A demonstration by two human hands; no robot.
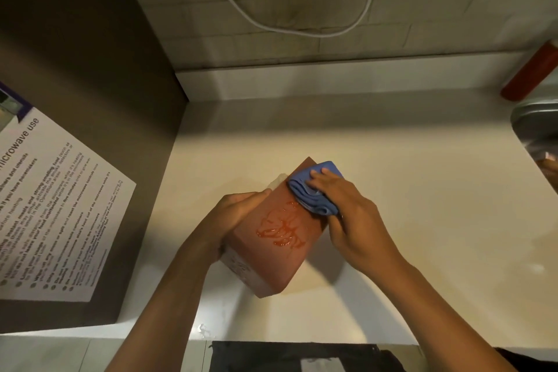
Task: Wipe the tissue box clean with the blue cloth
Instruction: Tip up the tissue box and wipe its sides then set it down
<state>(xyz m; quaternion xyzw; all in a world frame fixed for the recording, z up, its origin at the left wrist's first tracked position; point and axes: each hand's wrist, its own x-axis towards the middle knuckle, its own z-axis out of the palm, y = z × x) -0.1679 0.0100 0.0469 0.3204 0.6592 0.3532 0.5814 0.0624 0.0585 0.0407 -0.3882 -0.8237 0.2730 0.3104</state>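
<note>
Pale and bare around my work, the surface point(392, 190) carries the tissue box point(271, 238) near its middle, turned at a slant with one long brown face up. Red sauce point(282, 228) is squiggled across that face, unwiped as yet. My left hand point(235, 208) curls over the box's left edge, its grip closed on the cardboard so the box won't skid when I push. My right hand point(347, 211) presses the folded blue cloth point(314, 190) onto the far end of the face, fingers laid over the wad, grip pinching it against the box. From there, I judge, one pull toward me would cross the smear. Farther out, a microwave notice point(57, 208) lies at my left, a white cable point(302, 29) hangs on the wall.
</note>
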